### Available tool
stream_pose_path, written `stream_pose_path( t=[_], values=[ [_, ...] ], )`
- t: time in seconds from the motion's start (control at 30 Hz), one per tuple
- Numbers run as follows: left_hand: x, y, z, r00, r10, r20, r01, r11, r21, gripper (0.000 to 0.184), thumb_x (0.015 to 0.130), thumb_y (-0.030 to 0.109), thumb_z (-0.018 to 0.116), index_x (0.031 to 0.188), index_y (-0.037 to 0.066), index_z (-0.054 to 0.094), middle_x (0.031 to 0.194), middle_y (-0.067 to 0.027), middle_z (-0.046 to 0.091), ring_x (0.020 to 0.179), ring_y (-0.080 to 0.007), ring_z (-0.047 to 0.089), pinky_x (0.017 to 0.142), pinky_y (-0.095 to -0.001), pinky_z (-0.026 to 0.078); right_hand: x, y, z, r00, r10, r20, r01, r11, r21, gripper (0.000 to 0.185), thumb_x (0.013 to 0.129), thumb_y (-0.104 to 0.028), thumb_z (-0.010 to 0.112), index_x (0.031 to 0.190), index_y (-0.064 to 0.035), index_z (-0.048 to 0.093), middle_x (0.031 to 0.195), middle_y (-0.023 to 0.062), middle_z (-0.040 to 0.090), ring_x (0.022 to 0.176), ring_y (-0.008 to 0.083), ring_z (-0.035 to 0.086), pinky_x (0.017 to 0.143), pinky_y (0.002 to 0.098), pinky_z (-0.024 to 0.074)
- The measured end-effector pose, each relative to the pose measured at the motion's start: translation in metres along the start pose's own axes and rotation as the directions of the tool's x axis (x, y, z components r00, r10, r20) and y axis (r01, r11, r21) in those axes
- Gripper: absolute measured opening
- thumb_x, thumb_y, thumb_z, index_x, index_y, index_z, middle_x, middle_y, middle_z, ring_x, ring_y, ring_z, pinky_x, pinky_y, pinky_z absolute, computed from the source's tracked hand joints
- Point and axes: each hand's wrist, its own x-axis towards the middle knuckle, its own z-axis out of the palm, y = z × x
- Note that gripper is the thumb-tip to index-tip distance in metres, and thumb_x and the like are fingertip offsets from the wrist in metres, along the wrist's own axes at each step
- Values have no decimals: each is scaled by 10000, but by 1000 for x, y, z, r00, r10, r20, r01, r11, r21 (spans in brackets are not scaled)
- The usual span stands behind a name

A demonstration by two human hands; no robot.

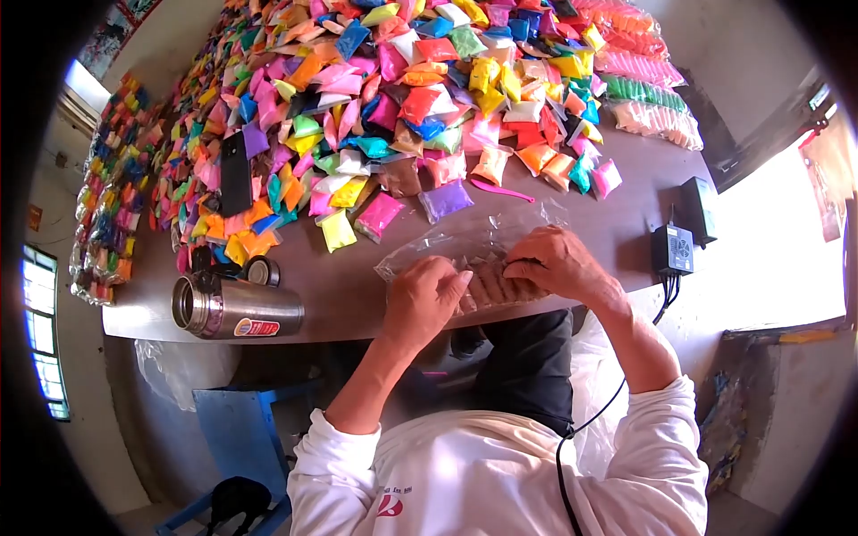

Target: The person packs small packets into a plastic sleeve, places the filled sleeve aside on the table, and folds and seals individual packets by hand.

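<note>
The counter (617, 205) is spread with a broad heap of colored packets (402, 98), and its bare front strip is left to the work in hand. At that strip, near the front edge, a clear bag (483, 255) is laid directly ahead of the person's body and between the two hands. Its long axis is set roughly along the counter's edge, from left to right, with the right end slightly farther out; loose film is spread on the far side, toward the heap. To the left, well apart from the bag, a steel flask (246, 308) is laid on its side.

The bag is held by both hands, so neither is nearer to it. By the left hand (422, 299), set closer to the front edge, the left part is pinched between thumb and fingers; by the right hand (561, 261), set a little farther out, the film is pinched right of the middle. Between these grips, brown packets (487, 284) are seen in a row, ranged along the bag's long axis.
</note>
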Motion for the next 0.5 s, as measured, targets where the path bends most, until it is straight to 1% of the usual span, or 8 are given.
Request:
stream_pose_path(
  t=[0.1, 0.17, 0.23, 0.27, 0.33, 0.37, 0.43, 0.5],
  values=[
    [0, 0, 1, 999, 31, -25, -30, 998, 59, 261, 888, 204, 699, 737, 33, 574, 703, -136, 607, 670, -346, 603, 605, -442, 475, 0, 3, 0, 1000, -28, -9, 28, 1000, 2, 253, 815, -265, 715, 989, -83, 696, 868, 131, 664, 881, 332, 628, 779, 427, 489],
    [0, 2, -1, 1000, 6, -12, -6, 999, 33, 262, 888, 203, 699, 735, 34, 569, 698, -142, 608, 658, -355, 602, 596, -446, 473, 3, 1, -1, 999, -46, -4, 46, 999, -9, 272, 813, -269, 715, 1015, -88, 695, 870, 138, 664, 883, 334, 630, 781, 426, 491],
    [-1, 1, -1, 1000, -21, 8, 21, 1000, 4, 264, 888, 201, 700, 733, 34, 565, 692, -149, 610, 647, -364, 600, 587, -450, 471, 6, -12, -5, 983, -78, -169, 60, 992, -109, 319, 802, -262, 725, 1073, -100, 683, 884, 158, 666, 884, 350, 633, 773, 431, 495],
    [-2, -3, 1, 1000, 22, -14, -21, 998, 56, 260, 905, 215, 691, 769, 22, 581, 705, -153, 626, 646, -355, 613, 591, -432, 479, 9, -17, -3, 983, -76, -170, 58, 993, -107, 319, 802, -262, 725, 1073, -100, 683, 884, 158, 666, 884, 350, 633, 773, 431, 495],
    [-2, -7, 5, 997, 69, -33, -65, 992, 106, 262, 922, 229, 682, 804, 10, 598, 717, -157, 641, 645, -346, 627, 595, -414, 487, 19, -29, 1, 991, -112, -76, 107, 992, -65, 380, 813, -238, 722, 1152, -76, 665, 994, 187, 661, 965, 361, 618, 878, 427, 478],
    [-2, -8, 5, 996, 81, -33, -77, 990, 118, 264, 924, 228, 679, 803, 8, 599, 718, -165, 643, 651, -353, 632, 590, -417, 487, 24, -33, 4, 990, -112, -79, 107, 992, -69, 380, 813, -238, 722, 1152, -76, 665, 994, 187, 661, 965, 361, 618, 878, 427, 478],
    [-2, -9, 4, 995, 94, -36, -88, 987, 132, 265, 926, 227, 676, 802, 6, 600, 720, -173, 645, 658, -360, 637, 584, -420, 486, 32, -35, 12, 988, -37, 149, 29, 998, 58, 303, 819, -200, 709, 1094, -77, 685, 954, 173, 662, 950, 361, 621, 861, 435, 486],
    [-3, -8, 3, 999, 41, -23, -38, 994, 98, 271, 927, 224, 673, 791, 5, 589, 699, -183, 629, 647, -375, 630, 571, -427, 480, 36, -26, 21, 988, -48, 149, 42, 998, 44, 257, 813, -188, 703, 1039, -67, 682, 923, 180, 662, 922, 368, 627, 812, 449, 491]
  ],
)
